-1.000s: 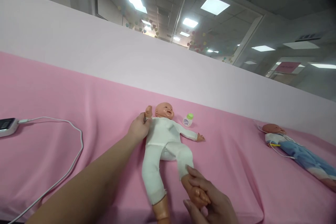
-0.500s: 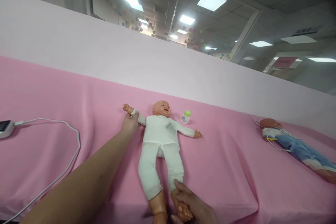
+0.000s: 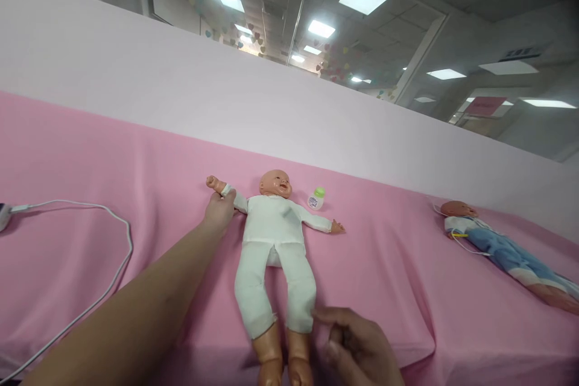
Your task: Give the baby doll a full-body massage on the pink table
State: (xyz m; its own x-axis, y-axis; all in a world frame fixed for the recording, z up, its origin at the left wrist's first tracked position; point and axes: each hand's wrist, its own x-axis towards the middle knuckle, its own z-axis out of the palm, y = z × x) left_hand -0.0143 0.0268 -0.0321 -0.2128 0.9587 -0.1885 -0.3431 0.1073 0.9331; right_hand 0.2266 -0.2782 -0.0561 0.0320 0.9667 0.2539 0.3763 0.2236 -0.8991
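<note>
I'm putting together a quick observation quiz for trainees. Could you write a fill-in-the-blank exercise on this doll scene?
1. The doll in white lies on its ____ on the pink cloth.
2. The left hand touches the doll's arm, while the right hand is beside its ____.
3. The small bottle near the doll's head has a ____ cap.
4. A second doll, farther right, wears ____ clothes.

Missing words: back; legs; green; blue
</note>
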